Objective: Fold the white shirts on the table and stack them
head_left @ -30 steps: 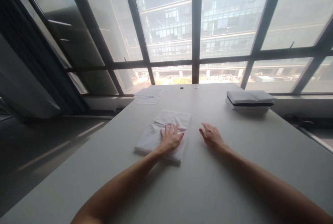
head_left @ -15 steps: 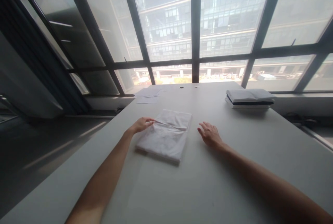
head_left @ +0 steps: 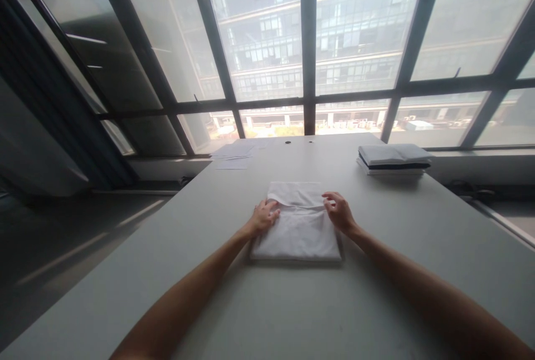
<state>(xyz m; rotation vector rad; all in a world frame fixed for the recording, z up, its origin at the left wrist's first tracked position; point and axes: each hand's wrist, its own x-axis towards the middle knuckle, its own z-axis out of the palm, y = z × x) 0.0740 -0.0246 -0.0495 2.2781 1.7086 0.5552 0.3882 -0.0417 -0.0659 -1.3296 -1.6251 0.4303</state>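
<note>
A folded white cloth, probably a garment, lies flat on the white table in front of me. A loose fold crosses its upper part, leaving a wavy edge. On its left side rests my left hand, open, with fingers apart and the fingertips on the fabric near the fold. At the opposite side, my right hand has its fingers bent in and closed on the cloth's edge, by the end of the same fold. The near edge of the cloth runs almost straight across, facing me.
A stack of folded white and dark cloths stands at the far right of the table. Several sheets of white paper lie at the far left. Large windows rise behind the table, and a dark curtain hangs at the left.
The cloth has shifted right and turned to lie square to me. My left hand moved right along with it, going from a pinch to spread fingers. The right hand now touches the cloth.
</note>
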